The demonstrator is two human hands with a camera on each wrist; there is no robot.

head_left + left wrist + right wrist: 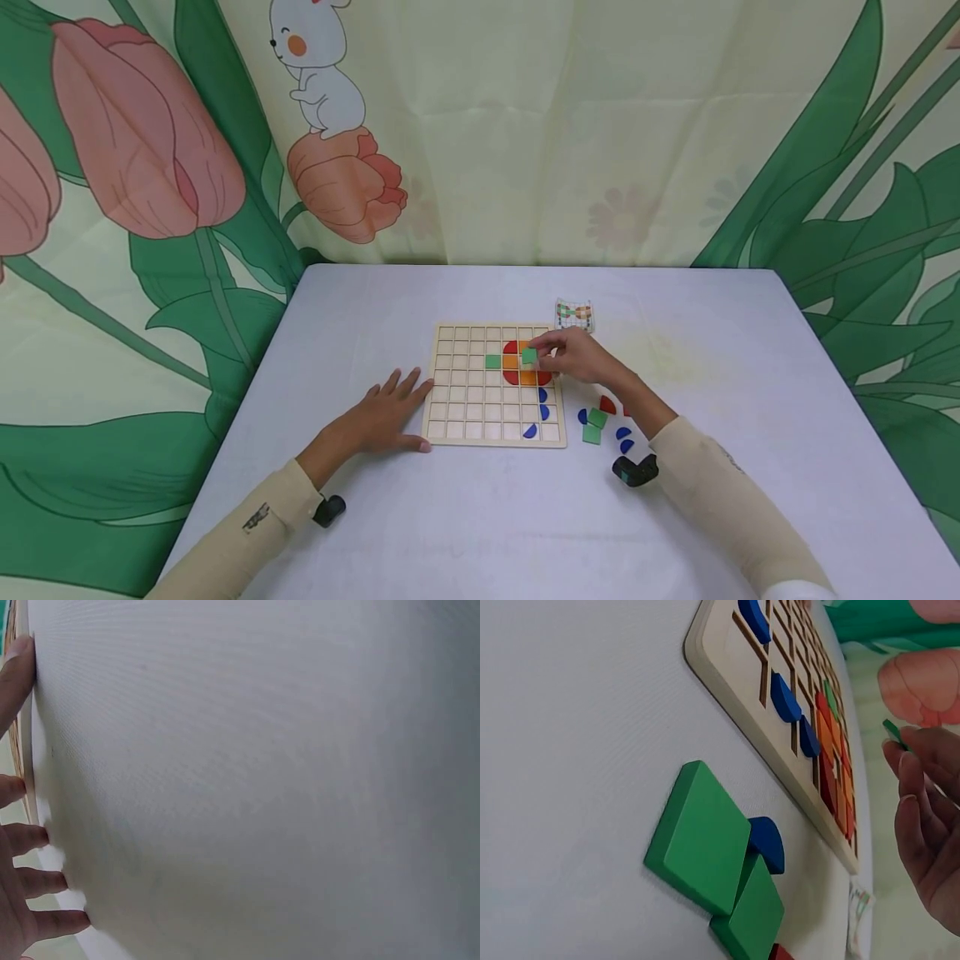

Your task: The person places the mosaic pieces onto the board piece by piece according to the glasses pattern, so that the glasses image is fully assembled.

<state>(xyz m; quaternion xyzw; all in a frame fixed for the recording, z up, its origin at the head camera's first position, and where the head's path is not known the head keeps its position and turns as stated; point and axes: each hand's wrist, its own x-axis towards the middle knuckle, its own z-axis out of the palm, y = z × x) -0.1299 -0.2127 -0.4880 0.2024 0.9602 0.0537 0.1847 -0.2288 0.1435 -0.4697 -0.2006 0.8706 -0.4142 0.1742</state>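
Note:
A wooden grid board [457,408] lies on the table, with red quarter-round, orange and green pieces set in its upper right part. Blue rounded pieces [543,412] sit along its lower right cells. My right hand [581,354] pinches a green square tile [528,356] above the board's right side; in the right wrist view the tile [892,730] shows edge-on between thumb and finger. With fingers spread, my left hand [382,417] rests at the board's left edge. The left wrist view shows its fingers [45,882] against the white cloth and the thumb on the board's rim.
Right of the board lie loose green squares [592,434], blue pieces [623,433] and a red piece [607,405], partly below my right forearm. A small printed pattern card [573,310] lies behind the board's right corner. A flowered curtain [525,167] hangs behind the table.

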